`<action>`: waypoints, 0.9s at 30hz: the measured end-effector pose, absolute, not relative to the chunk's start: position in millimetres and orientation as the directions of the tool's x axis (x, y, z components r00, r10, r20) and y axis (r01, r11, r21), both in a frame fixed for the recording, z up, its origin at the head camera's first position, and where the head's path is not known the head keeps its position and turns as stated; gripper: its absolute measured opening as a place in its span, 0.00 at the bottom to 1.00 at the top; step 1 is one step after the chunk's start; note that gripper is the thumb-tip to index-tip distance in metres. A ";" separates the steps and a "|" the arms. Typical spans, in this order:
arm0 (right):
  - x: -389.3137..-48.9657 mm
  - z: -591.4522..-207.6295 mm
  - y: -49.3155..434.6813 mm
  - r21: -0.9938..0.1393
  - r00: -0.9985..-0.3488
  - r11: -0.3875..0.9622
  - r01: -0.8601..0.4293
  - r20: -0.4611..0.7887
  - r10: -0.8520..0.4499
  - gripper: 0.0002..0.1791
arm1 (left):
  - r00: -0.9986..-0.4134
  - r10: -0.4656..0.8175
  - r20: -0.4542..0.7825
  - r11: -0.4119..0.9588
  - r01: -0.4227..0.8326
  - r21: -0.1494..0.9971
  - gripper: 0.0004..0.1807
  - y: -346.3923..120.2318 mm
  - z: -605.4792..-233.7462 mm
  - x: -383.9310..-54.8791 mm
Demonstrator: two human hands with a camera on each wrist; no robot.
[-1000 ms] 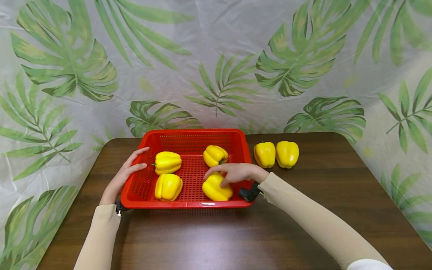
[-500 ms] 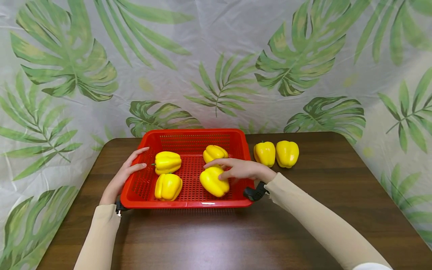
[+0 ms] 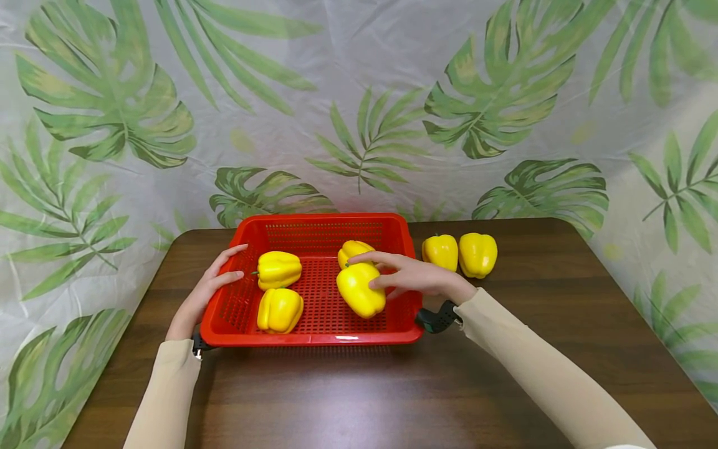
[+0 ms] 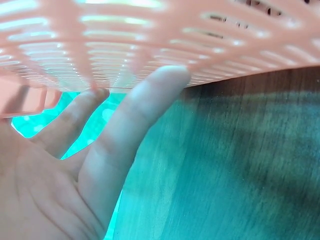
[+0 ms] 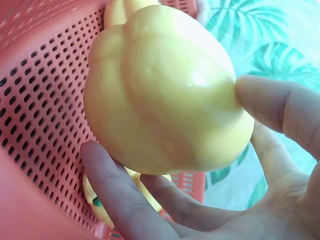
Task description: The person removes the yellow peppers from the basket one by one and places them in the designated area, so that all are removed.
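Observation:
My right hand (image 3: 417,274) holds a yellow bell pepper (image 3: 361,290) over the right half of the red perforated basket (image 3: 314,340). In the right wrist view, thumb and fingers pinch this bell pepper (image 5: 160,95) from its sides. My left hand (image 3: 204,293) rests at the left side of the basket with its fingers extended. The left wrist view has straight fingers (image 4: 135,115) touching the slotted outer wall (image 4: 115,50). Another yellow bell pepper (image 3: 352,251) lies in the basket behind the held one, partly hidden by it and the right hand.
Two yellow bell peppers, a back one (image 3: 279,270) and a front one (image 3: 280,310), lie in the basket's left half. On the brown wooden table (image 3: 538,324), two more (image 3: 440,251) stand side by side right of the basket. A leaf-patterned cloth (image 3: 359,125) hangs behind.
My right hand has lifted the front right bell pepper off the basket floor, drawing back up and to the right. The left hand and basket have stayed put.

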State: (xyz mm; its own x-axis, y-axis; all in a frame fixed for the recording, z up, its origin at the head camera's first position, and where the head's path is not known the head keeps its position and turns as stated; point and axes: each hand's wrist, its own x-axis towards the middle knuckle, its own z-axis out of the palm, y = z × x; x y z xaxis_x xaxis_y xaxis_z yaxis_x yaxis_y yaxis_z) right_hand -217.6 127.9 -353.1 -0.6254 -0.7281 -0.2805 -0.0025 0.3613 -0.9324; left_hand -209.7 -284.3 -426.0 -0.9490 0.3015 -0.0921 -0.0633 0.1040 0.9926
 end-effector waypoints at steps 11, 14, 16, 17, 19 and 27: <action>-215.4 -350.3 139.8 -0.950 -0.698 0.311 0.004 -0.226 -0.679 0.29 | -0.949 0.303 -0.085 0.102 -0.056 0.993 0.32 -284.4 -427.1 -209.8; -214.8 -347.8 142.9 -0.951 -0.720 0.311 0.004 -0.218 -0.658 0.29 | -0.950 0.302 -0.084 0.105 -0.054 0.993 0.32 -284.5 -427.2 -209.9; -214.8 -346.5 145.1 -0.952 -0.734 0.307 -0.004 -0.206 -0.647 0.29 | -0.950 0.301 -0.085 0.105 -0.056 0.993 0.32 -284.5 -427.1 -209.9; -215.0 -346.1 146.1 -0.952 -0.740 0.304 -0.008 -0.199 -0.642 0.29 | -0.950 0.301 -0.086 0.106 -0.057 0.993 0.32 -284.5 -427.0 -209.8; -214.8 -345.1 148.0 -0.955 -0.751 0.295 -0.011 -0.187 -0.633 0.29 | -0.950 0.301 -0.088 0.103 -0.059 0.993 0.32 -284.5 -426.8 -209.5; -213.9 -343.5 157.6 -0.971 -0.790 0.241 -0.015 -0.136 -0.598 0.30 | -0.949 0.302 -0.089 0.095 -0.063 0.994 0.31 -284.3 -426.8 -208.9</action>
State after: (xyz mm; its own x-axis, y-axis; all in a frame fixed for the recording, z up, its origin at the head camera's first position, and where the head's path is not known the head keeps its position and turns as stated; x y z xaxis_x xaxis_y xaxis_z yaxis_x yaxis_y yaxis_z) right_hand -213.9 157.6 -343.5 -0.7901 -0.5978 -0.1358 -0.0152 0.2405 -0.9705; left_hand -208.9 -284.3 -426.8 -0.9493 0.3016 -0.0886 -0.0625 0.0949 0.9935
